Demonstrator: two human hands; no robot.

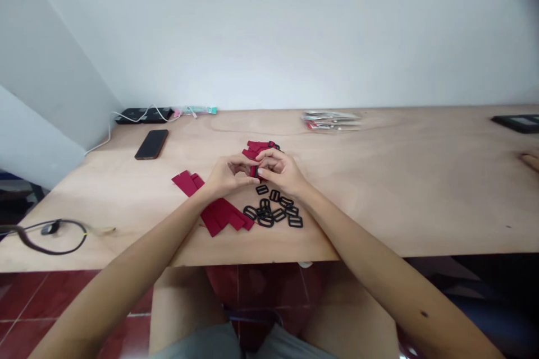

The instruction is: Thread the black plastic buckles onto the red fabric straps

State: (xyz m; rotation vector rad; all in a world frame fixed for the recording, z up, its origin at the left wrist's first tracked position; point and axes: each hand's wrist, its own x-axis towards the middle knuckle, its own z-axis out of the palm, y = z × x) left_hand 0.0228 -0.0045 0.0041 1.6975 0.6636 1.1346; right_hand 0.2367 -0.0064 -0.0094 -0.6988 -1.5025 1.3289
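Observation:
My left hand [226, 176] and my right hand [283, 169] meet above the middle of the table. Between their fingertips they pinch a short red strap [253, 170] with a dark slide buckle on it; fingers cover much of both. Just behind my hands lies a bunch of red straps [251, 147], some with black buckles attached. Flat red strap pieces [219, 216] overlap in a pile near my left forearm. Several loose black slide buckles [278, 215] are scattered on the wood in front of my right hand.
The wooden table [412, 190] runs along a white wall. A phone [152, 145], black boxes [144, 115] with a white cable, and a stack of flat packets [332, 120] sit toward the back. A looped black cable [56, 237] lies at left, a dark device [517, 123] at far right.

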